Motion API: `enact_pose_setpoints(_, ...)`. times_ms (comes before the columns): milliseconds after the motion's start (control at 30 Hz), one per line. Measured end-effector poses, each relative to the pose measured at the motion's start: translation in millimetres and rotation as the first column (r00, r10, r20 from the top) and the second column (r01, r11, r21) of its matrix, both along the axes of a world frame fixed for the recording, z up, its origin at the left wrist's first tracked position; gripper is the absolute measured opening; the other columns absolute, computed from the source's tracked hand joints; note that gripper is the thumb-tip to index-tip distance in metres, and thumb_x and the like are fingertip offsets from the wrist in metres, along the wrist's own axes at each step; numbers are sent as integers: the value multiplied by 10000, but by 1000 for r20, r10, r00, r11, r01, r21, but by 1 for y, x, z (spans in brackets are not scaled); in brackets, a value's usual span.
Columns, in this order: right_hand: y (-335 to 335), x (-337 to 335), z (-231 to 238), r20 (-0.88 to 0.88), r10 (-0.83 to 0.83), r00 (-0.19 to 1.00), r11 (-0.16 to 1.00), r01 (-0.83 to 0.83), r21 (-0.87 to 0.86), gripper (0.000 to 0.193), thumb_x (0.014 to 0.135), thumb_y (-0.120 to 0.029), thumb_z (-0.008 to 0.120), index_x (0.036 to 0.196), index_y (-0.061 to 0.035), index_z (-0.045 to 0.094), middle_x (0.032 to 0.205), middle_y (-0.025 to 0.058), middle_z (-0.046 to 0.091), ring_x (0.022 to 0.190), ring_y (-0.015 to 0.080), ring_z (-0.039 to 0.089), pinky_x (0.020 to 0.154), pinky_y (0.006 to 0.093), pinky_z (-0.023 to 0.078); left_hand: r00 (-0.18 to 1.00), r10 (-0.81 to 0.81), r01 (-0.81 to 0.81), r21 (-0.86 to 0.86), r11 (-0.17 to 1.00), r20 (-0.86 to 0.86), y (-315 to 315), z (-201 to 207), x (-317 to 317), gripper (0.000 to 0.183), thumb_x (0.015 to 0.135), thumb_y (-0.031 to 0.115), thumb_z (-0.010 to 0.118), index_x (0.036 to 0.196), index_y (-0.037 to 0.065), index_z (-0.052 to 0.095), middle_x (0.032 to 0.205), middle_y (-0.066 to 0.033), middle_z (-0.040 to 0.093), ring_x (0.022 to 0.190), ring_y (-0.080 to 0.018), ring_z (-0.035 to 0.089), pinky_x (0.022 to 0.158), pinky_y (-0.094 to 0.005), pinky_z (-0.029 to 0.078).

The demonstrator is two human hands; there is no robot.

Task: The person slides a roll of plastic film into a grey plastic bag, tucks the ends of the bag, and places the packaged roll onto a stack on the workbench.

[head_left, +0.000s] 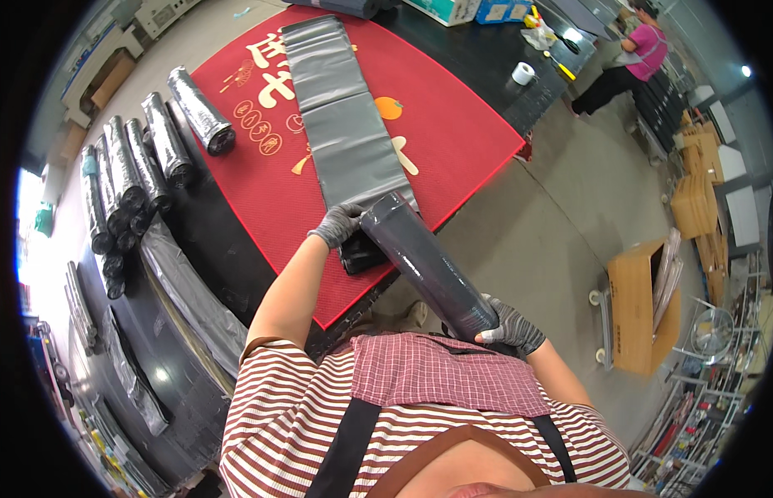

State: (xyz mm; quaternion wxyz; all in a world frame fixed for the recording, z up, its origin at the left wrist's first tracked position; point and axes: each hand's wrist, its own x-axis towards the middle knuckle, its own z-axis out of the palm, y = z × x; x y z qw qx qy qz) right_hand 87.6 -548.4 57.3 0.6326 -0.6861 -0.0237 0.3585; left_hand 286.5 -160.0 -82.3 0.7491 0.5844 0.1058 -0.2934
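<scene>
A dark grey roll wrapped in glossy plastic point(428, 261) is held at a slant in front of my body. My right hand point(513, 328), in a grey striped glove, grips its lower end. At the upper end my gloved left hand point(340, 224) is closed, its fingers against the roll's rim. Under and beyond the roll, a long strip of flat grey plastic bags point(345, 116) stretches away over a red mat point(469, 158) with pale printed motifs. A crumpled black piece of plastic point(360, 256) lies by the mat's near edge, partly hidden by the roll.
Several rolls in shiny black plastic point(162, 137) lie to the left on a dark table point(204, 207). Far right on the table are a white tape roll point(523, 73) and a yellow-handled tool point(561, 66). A person in pink point(644, 54) stands beyond; a cardboard box on a cart point(636, 307) is right.
</scene>
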Motion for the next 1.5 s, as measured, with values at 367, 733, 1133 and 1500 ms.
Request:
enact_pose_setpoints(367, 5, -20, 27, 90, 102, 991, 908, -56, -416, 966, 628, -387, 795, 1379, 34, 358, 1223, 167, 571, 1149, 266, 550, 995, 352, 406, 700, -341, -220, 643, 733, 628, -23, 58, -25, 193, 883, 175, 624, 1012, 34, 651, 921, -106, 655, 818, -229, 623, 743, -351, 503)
enact_pose_setpoints(733, -22, -13, -27, -795, -135, 592, 838, 496, 227, 581, 729, -313, 701, 1180, 31, 573, 1083, 145, 655, 929, 225, 646, 885, 322, 496, 586, -288, -662, 652, 370, 757, -45, 92, -63, 634, 695, 162, 730, 1260, 83, 454, 1156, -167, 531, 996, -349, 560, 934, -418, 435)
enact_pose_setpoints(1133, 34, 7, 49, -503, -129, 854, 958, 239, 159, 600, 758, -312, 676, 1243, 11, 533, 1156, 113, 616, 1003, 190, 604, 919, 305, 463, 769, -585, 97, 859, 503, 256, -25, 95, -70, 370, 842, 348, 632, 898, -18, 612, 784, -165, 655, 794, -322, 647, 764, -405, 498)
enact_pose_setpoints(1500, 52, 18, 69, -175, -51, 983, 998, 46, -33, 614, 747, -309, 688, 1244, 15, 530, 1121, 95, 618, 988, 169, 578, 926, 288, 431, 443, -841, -357, 922, 150, 309, -98, 144, -52, 246, 825, 184, 537, 1042, 112, 630, 1076, -92, 584, 1038, -276, 554, 868, -424, 472)
